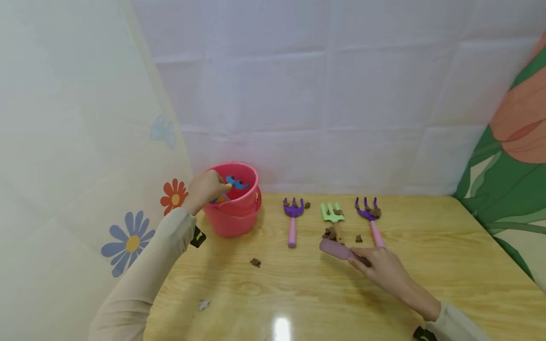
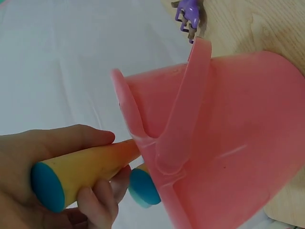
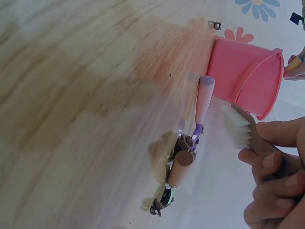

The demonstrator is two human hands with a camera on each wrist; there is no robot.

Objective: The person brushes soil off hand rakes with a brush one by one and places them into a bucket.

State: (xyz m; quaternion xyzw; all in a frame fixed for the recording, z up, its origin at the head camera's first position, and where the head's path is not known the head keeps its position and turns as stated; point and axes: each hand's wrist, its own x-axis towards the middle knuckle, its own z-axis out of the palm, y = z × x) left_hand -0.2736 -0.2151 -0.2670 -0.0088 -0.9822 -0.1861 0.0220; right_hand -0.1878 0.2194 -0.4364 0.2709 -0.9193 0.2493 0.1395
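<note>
At the pink bucket [image 1: 232,222], my left hand [image 1: 207,189] grips a yellow handle [image 2: 90,169] with a blue end cap, which slopes over the rim. Another blue-capped handle [image 2: 144,187] shows just beside it. A blue tool head [image 1: 237,183] lies inside the bucket; which handle it belongs to I cannot tell. My right hand [image 1: 386,270] holds a brush [image 1: 337,249] by its brown handle, and its white bristles [image 3: 237,128] show in the right wrist view. The brush is held above the table, in front of a green hand fork [image 1: 332,214] strewn with brown bits.
Two purple hand forks with pink handles, one left [image 1: 292,220] and one right [image 1: 370,220], flank the green one. Brown crumpled bits [image 1: 255,262] and a pale scrap [image 1: 204,305] lie about the wooden table [image 1: 264,293]. A white cloth [image 1: 341,94] hangs behind.
</note>
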